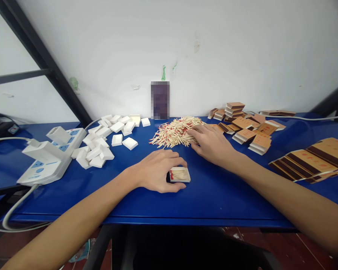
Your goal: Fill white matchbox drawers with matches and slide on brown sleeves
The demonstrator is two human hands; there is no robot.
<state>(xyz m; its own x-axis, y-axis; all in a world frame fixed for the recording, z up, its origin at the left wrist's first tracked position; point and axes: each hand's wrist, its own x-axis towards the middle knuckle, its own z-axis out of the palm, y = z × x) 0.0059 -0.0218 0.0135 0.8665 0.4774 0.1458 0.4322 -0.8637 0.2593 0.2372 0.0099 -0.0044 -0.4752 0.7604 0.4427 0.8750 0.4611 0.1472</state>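
My left hand (157,170) rests on the blue table, thumb and fingers closed around the sides of a small white matchbox tray (187,174). Inside that tray lie red-tipped matches (178,174), heads toward my palm. At the right edge of a loose heap of matches (171,133) is my right hand (211,142), its fingers and thumb curled around some of them. Its palm hides part of the heap. To the left, several white matchbox trays (103,131) lie jumbled. Right of the heap, several tan and brown matchbox sleeves (243,133) are piled.
Flattened-looking matchbox sleeves (312,161) lie overlapping at the right. A white power strip (53,161) with plugs and cables takes up the table's left side. A blurred dark rectangle (160,100) stands by the wall. The blue table's (199,210) front edge runs below my hands.
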